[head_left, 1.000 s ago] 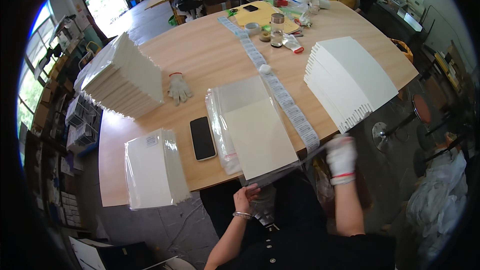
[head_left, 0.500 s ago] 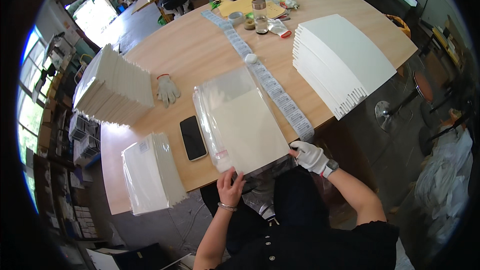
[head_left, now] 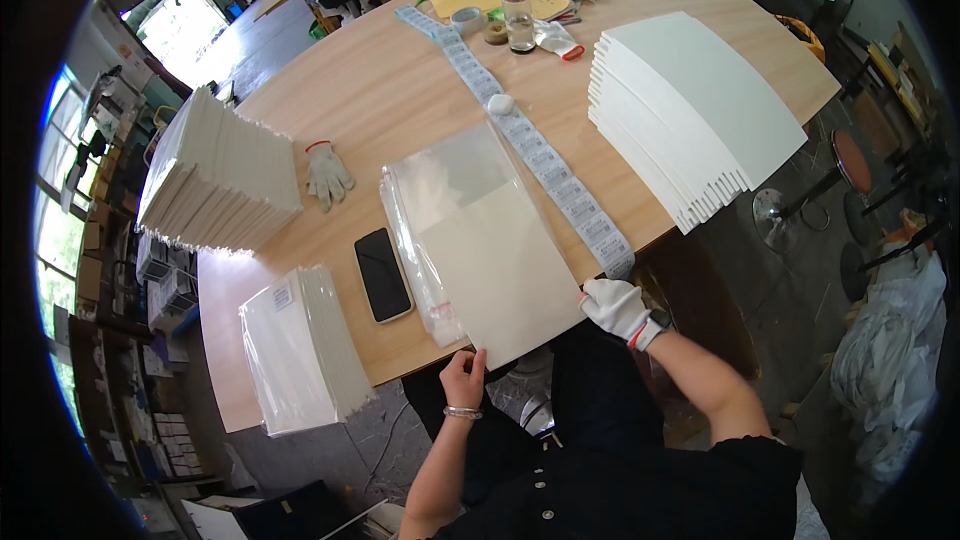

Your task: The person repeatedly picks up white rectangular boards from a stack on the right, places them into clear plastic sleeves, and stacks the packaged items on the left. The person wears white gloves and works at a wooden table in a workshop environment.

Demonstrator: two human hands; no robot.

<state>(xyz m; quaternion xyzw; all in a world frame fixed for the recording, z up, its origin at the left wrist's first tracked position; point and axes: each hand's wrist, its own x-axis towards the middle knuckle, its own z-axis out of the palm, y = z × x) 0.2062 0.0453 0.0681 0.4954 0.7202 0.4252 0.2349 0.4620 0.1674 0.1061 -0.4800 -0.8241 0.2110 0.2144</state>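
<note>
A cream-white sheet of board (head_left: 500, 275) lies over a stack of clear plastic bags (head_left: 455, 165), its near edge sticking out past the table edge. Whether part of it is inside the top bag, I cannot tell. My bare left hand (head_left: 463, 380), with a bracelet at the wrist, is closed on the sheet's near left corner. At the near right corner, my right hand (head_left: 618, 310) in a white glove grips the sheet's edge, its fingertips partly hidden. A black phone (head_left: 384, 275) lies left of the bags, and a strip of printed labels (head_left: 560, 185) runs along their right.
White boards (head_left: 690, 110) are fanned out at the right; a tall stack of boards (head_left: 215, 175) stands at the left. Bagged boards (head_left: 300, 350) lie near left, below a loose glove (head_left: 327, 175). A glass jar (head_left: 517, 18) and tape rolls (head_left: 467, 20) sit farther back.
The sheet's near edge has come closer to me, covering the dark, clear plastic seen below it before. My left fingers have curled in at its corner. My right hand still holds the other corner.
</note>
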